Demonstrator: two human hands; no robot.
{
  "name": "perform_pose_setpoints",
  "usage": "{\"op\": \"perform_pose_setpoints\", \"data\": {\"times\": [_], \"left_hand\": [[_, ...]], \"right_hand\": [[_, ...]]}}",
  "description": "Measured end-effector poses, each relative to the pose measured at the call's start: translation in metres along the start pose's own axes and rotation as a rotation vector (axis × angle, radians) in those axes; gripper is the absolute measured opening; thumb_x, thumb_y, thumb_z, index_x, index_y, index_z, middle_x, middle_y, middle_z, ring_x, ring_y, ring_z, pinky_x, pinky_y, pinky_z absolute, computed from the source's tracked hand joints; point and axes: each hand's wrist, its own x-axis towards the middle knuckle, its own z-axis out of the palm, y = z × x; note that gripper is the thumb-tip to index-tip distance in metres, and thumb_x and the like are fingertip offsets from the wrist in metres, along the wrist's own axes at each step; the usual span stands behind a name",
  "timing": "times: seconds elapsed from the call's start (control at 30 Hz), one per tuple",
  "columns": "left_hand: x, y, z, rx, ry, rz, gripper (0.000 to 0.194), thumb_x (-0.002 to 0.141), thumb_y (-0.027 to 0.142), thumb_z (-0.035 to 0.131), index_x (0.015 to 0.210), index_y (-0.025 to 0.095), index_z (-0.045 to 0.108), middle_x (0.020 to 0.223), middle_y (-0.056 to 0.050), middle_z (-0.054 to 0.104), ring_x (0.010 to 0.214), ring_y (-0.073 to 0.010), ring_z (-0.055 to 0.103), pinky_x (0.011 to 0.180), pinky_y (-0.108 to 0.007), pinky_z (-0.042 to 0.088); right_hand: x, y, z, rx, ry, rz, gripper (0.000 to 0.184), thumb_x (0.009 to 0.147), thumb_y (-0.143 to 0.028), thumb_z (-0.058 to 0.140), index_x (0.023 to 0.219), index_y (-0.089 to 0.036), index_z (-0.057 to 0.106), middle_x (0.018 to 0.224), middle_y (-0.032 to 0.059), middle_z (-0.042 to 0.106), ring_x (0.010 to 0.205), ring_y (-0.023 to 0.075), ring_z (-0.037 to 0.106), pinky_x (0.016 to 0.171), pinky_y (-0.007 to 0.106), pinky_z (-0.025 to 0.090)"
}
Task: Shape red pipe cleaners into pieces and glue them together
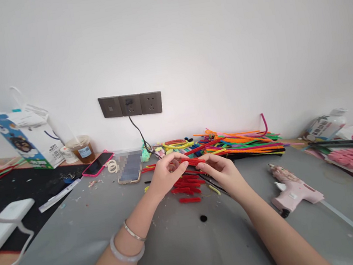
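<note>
Between my two hands, red pipe cleaners [192,161] are held level above the table. My left hand [169,171] pinches their left part between thumb and fingers. The fingers of my right hand [220,170] are closed on the right end. Just below lie several short cut red pipe cleaner pieces [189,200], stacked loosely. A small yellow piece [214,189] rests beside them, and a black pompom [203,218] sits nearer to me. Behind my hands spreads a heap of long coloured pipe cleaners [247,142].
A pink glue gun [292,188] lies at the right, a long glue stick trailing from it. Two phones [98,163] and a drink cup [81,150] are at the left, near a paper bag [28,139]. A black cord runs from the wall socket [131,105].
</note>
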Motion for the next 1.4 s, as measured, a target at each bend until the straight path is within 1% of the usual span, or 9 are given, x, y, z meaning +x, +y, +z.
{"op": "perform_pose_setpoints", "data": {"times": [0.2,0.3,0.43,0.53,0.77,0.97,1.13,1.4], "left_hand": [[0.0009,-0.0047,-0.0005,-0.007,0.018,0.007,0.021,0.086,0.035,0.063,0.095,0.017,0.068,0.08,-0.003,0.059,0.072,-0.0149,0.055,0.067,-0.027,0.052],[0.0009,-0.0047,-0.0003,0.009,0.011,0.011,0.021,0.086,0.035,0.062,0.097,0.017,0.068,0.082,-0.004,0.06,0.074,-0.0154,0.056,0.068,-0.027,0.052],[0.0008,-0.0043,0.0003,0.02,0.019,0.032,0.021,0.087,0.034,0.061,0.1,0.018,0.066,0.092,-0.006,0.062,0.079,-0.0162,0.056,0.068,-0.026,0.051],[0.0011,-0.0042,0.0004,0.024,0.019,0.036,0.018,0.087,0.033,0.06,0.097,0.018,0.064,0.093,-0.006,0.062,0.078,-0.0155,0.055,0.067,-0.025,0.051],[0.0012,-0.0028,0.0001,0.022,0.006,0.042,0.017,0.087,0.033,0.06,0.095,0.018,0.063,0.094,-0.006,0.061,0.078,-0.0154,0.055,0.067,-0.026,0.051],[0.0009,-0.0044,0.0,0.022,0.019,0.043,0.017,0.087,0.032,0.06,0.096,0.018,0.063,0.09,-0.005,0.061,0.079,-0.0164,0.057,0.068,-0.026,0.051],[0.0012,-0.0038,-0.0006,0.003,0.023,0.053,0.012,0.088,0.029,0.059,0.094,0.019,0.057,0.087,-0.003,0.057,0.079,-0.0156,0.056,0.068,-0.025,0.049],[0.0016,-0.0016,-0.0003,0.008,0.018,0.045,0.015,0.087,0.033,0.06,0.09,0.02,0.054,0.084,-0.002,0.054,0.076,-0.0153,0.054,0.064,-0.023,0.045]], "right_hand": [[0.0025,0.0004,-0.001,-0.097,0.082,-0.091,0.028,0.076,-0.047,0.073,0.085,-0.021,0.067,0.07,0.0003,0.058,0.068,0.0177,0.05,0.066,0.031,0.041],[0.0029,-0.0003,-0.0012,-0.131,0.096,-0.107,0.026,0.077,-0.046,0.072,0.082,-0.021,0.066,0.069,0.0003,0.058,0.068,0.0179,0.051,0.067,0.032,0.04],[0.0028,-0.0003,-0.0017,-0.152,0.103,-0.126,0.026,0.078,-0.046,0.071,0.082,-0.021,0.066,0.068,-0.0001,0.058,0.066,0.0175,0.05,0.066,0.032,0.041],[0.0029,-0.0002,-0.0018,-0.165,0.099,-0.141,0.026,0.079,-0.046,0.071,0.083,-0.021,0.065,0.07,0.0006,0.059,0.067,0.018,0.051,0.067,0.033,0.042],[0.0031,0.0014,-0.0014,-0.122,0.116,-0.213,0.029,0.08,-0.044,0.071,0.099,-0.024,0.061,0.08,0.0023,0.062,0.075,0.02,0.055,0.073,0.035,0.044],[0.0026,0.0014,-0.0017,-0.15,0.103,-0.241,0.02,0.083,-0.04,0.069,0.091,-0.023,0.06,0.078,0.0018,0.059,0.074,0.0192,0.053,0.073,0.035,0.042],[0.0022,-0.0001,-0.001,-0.151,0.082,-0.247,0.015,0.085,-0.035,0.067,0.089,-0.023,0.059,0.076,0.0006,0.057,0.072,0.0184,0.051,0.071,0.034,0.04],[0.0031,0.0009,-0.0009,-0.173,0.097,-0.252,0.018,0.084,-0.039,0.068,0.087,-0.023,0.06,0.077,0.0007,0.058,0.072,0.0186,0.053,0.071,0.034,0.042]]}}
